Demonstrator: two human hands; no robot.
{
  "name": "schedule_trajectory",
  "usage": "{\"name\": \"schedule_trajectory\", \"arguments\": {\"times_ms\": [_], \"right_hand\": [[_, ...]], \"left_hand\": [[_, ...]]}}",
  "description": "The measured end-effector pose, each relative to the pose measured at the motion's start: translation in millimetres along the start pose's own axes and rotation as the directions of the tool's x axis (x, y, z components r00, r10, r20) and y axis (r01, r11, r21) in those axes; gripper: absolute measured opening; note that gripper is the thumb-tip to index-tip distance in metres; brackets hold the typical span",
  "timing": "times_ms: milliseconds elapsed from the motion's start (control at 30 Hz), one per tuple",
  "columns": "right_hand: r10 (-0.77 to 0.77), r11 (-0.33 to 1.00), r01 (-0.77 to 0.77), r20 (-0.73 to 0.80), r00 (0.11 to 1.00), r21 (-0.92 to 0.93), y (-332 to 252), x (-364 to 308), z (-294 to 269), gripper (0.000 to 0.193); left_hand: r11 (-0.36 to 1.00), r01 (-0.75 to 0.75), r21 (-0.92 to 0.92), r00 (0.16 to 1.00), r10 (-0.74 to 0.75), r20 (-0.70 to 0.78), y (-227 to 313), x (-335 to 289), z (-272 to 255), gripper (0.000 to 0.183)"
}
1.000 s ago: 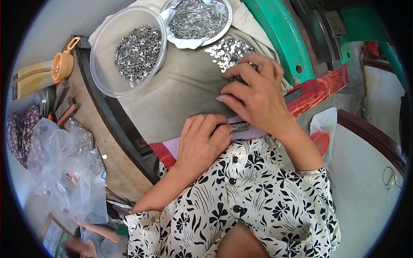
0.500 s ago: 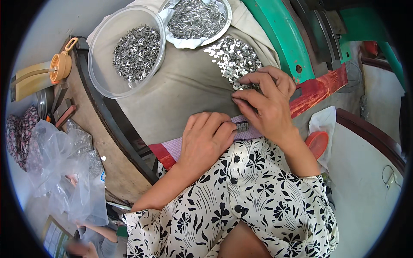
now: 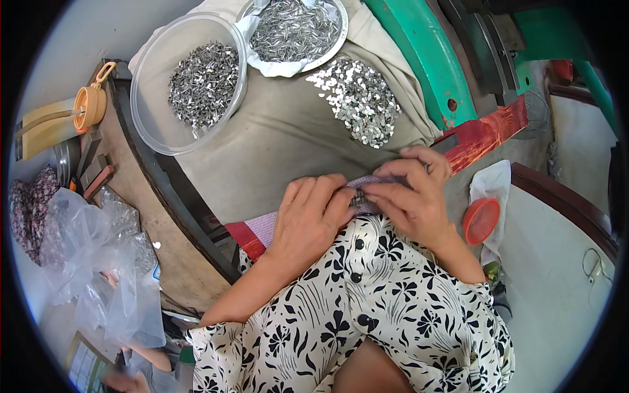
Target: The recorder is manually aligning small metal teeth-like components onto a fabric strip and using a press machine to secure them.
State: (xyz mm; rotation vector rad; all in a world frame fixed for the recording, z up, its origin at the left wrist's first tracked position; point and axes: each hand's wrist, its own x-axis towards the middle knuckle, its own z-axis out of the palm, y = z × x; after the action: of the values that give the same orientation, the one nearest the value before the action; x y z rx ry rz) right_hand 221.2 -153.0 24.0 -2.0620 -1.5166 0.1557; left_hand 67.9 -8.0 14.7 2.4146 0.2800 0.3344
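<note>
My left hand (image 3: 312, 213) is closed, its thumb and fingertips gripping a short strip of small metal links (image 3: 358, 202) close to my body. Against the strip's right end, my right hand (image 3: 414, 195) pinches with thumb and forefinger; anything tiny between those tips is too small to make out. Under both hands lies a lilac checked cloth (image 3: 264, 226) with a red edge. Beyond my right hand, a heap of small flat silver pieces (image 3: 367, 105) is spread on a grey-brown cloth (image 3: 262, 144).
A clear round tub (image 3: 145, 114) of small metal parts stands far left. Beside it is a lined white bowl (image 3: 344, 29) of thin metal pins. Green machinery (image 3: 432, 62) borders the right; a red basket (image 3: 481, 221) is lower right. Another person's arm (image 3: 154, 357) shows lower left.
My right hand has come back from the edge of the silver heap to the metal strip. My left hand has stayed nearly in place, still gripping the strip.
</note>
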Motion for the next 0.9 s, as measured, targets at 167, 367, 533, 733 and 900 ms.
{"name": "schedule_trajectory", "arguments": {"times_ms": [167,367,533,733,900], "right_hand": [[-0.064,0.992,0.053,-0.092,0.994,-0.111,14,31,2,0.023],[-0.182,0.970,0.180,-0.001,0.983,-0.167,19,68,6,0.019],[-0.203,0.976,0.205,0.033,0.979,-0.079,16,81,8,0.015],[-0.181,0.981,0.184,0.048,0.982,-0.070,16,82,10,0.016],[-0.188,0.981,0.186,-0.036,0.982,-0.061,13,62,4,0.017]], "left_hand": [[1.000,0.002,0.031,1.000,-0.002,0.011,1,-5,-1,0.033],[0.993,0.118,0.024,0.993,-0.118,-0.012,0,-6,-8,0.033],[0.987,0.159,-0.040,0.987,-0.160,-0.025,1,-3,-8,0.026],[0.992,0.120,-0.036,0.992,-0.121,-0.038,-2,0,-3,0.019],[0.994,0.103,-0.027,0.992,-0.105,-0.066,-1,0,-2,0.020]]}}
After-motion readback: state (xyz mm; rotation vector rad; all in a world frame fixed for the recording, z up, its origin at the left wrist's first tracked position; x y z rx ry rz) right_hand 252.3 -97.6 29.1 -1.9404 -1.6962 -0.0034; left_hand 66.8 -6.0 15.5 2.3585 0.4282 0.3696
